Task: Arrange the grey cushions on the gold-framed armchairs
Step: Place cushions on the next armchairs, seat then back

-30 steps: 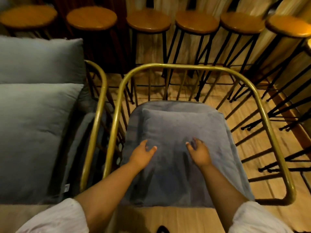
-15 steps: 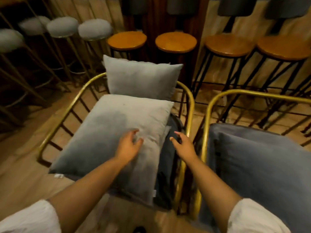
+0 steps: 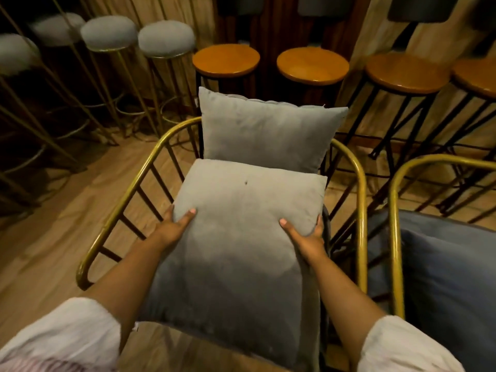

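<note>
A light grey cushion (image 3: 241,237) lies flat on the seat of the left gold-framed armchair (image 3: 128,194). My left hand (image 3: 171,229) grips its left edge with the thumb on top. At the cushion's right edge, my right hand (image 3: 308,240) holds it the same way. A second grey cushion (image 3: 265,132) stands upright against this chair's back. Partly in view at the right is another gold-framed armchair (image 3: 394,216) with a darker grey cushion (image 3: 453,280) on its seat.
Wooden-topped black stools (image 3: 312,64) line the wall behind the chairs. Grey padded gold-legged stools (image 3: 166,38) stand at the back left. The two armchairs stand close side by side on a wooden floor (image 3: 45,237).
I have turned from the right armchair to the left one. Both hands left the darker cushion and now grip the sides of the light grey cushion on the left chair's seat.
</note>
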A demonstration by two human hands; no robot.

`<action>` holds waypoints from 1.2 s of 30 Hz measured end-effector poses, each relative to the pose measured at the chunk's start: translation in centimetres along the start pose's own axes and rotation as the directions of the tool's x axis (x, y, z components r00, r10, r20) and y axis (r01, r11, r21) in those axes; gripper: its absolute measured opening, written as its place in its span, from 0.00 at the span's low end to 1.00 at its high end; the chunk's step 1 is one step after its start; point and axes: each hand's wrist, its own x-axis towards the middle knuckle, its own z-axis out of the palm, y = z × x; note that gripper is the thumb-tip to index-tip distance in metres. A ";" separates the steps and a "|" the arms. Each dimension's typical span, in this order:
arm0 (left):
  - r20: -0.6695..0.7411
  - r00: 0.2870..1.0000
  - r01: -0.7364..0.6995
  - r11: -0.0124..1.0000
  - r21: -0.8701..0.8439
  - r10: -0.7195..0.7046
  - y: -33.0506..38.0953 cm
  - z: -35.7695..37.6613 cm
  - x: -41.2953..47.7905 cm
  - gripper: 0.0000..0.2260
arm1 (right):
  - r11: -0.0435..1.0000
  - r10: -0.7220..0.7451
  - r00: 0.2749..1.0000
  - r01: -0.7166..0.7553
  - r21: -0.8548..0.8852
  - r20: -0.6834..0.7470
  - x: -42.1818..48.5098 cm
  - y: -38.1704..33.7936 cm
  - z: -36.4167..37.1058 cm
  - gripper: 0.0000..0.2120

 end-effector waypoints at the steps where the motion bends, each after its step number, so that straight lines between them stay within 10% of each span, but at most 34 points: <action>1: 0.002 1.000 0.000 0.999 -0.046 0.000 -0.1 -0.1 0.4 0.41 | 1.000 -0.009 1.000 0.009 0.029 0.008 0.2 0.3 -0.1 0.57; 15: 0.044 0.997 0.070 0.964 -0.256 -0.060 -0.6 -1.2 0.2 0.57 | 0.949 0.090 0.985 -0.129 0.289 0.144 -1.1 2.9 -1.6 0.65; 21: -0.097 0.994 -0.080 0.957 -0.280 0.055 1.9 -1.4 -5.1 0.51 | 0.907 -0.042 0.994 -0.006 0.422 0.105 -5.4 0.8 -4.1 0.47; 36: 0.004 0.958 -0.256 0.859 -0.443 0.287 16.3 12.4 -21.7 0.48 | 0.869 -0.147 0.978 0.201 0.453 -0.151 -11.1 -1.7 -31.8 0.58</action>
